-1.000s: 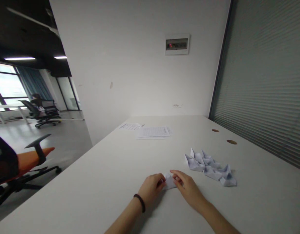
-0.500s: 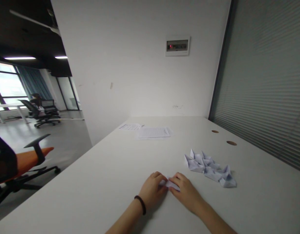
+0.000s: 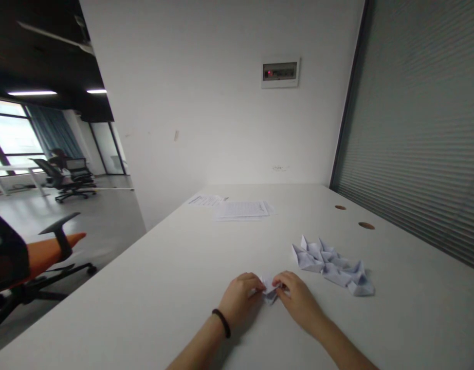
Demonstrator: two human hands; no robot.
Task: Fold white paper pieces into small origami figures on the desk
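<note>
My left hand (image 3: 240,300), with a dark band on its wrist (image 3: 221,322), and my right hand (image 3: 296,300) both pinch a small folded piece of white paper (image 3: 270,290) from opposite sides. The fingers hide part of it, and it stays low over the white table (image 3: 144,288). To the right of my right hand lies a loose heap of folded white paper boats (image 3: 329,267), not touched by either hand.
Printed paper sheets (image 3: 241,209) lie farther along the table, and round holes (image 3: 366,225) mark its right side beside a slatted glass wall (image 3: 414,128). An orange-seated office chair (image 3: 48,249) stands beyond the table's left edge.
The folded paper between my hands has gone from lying flatter to a pinched, more peaked shape. My hands stay close together on it. The heap of boats has not moved.
</note>
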